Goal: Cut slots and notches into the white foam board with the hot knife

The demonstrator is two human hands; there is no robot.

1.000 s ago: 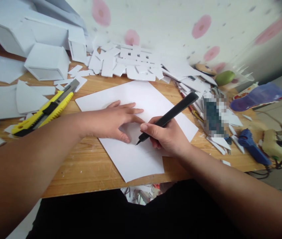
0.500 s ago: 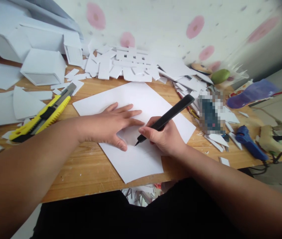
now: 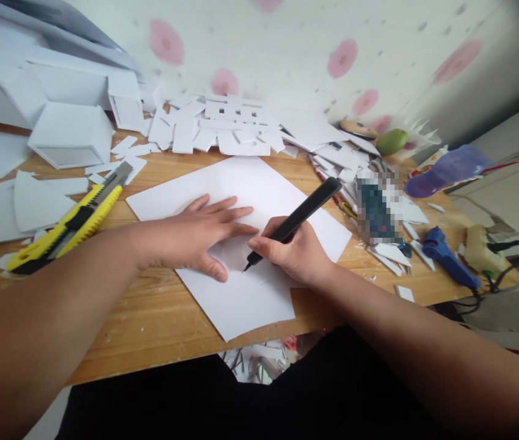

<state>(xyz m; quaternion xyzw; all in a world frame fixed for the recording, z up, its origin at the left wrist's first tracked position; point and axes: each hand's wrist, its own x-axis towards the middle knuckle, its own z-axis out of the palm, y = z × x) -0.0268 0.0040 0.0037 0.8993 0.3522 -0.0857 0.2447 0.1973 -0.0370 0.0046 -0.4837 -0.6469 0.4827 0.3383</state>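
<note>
A white sheet of board [image 3: 259,305] lies at an angle on the wooden table. My left hand [image 3: 209,235] rests flat on it with the fingers spread. In my right hand [image 3: 293,247] is a black pen [image 3: 305,208], tilted, its tip at the sheet's surface just right of my left thumb. A faint line shows on the sheet near the pen tip. Beside my left forearm lies a yellow utility knife [image 3: 69,226] with its blade out.
White box-like board pieces [image 3: 74,134] stand at the back left. Cut scraps [image 3: 236,125] are heaped along the wall. On the right are a blue glue gun [image 3: 452,256], a beige power strip [image 3: 483,250] with cables and a green oval object [image 3: 391,142]. The table's front edge is close to my lap.
The whole view has shifted slightly, so the table's things sit a little further left. Both hands keep their places on the sheet, and a faint line is now clearer near the pen.
</note>
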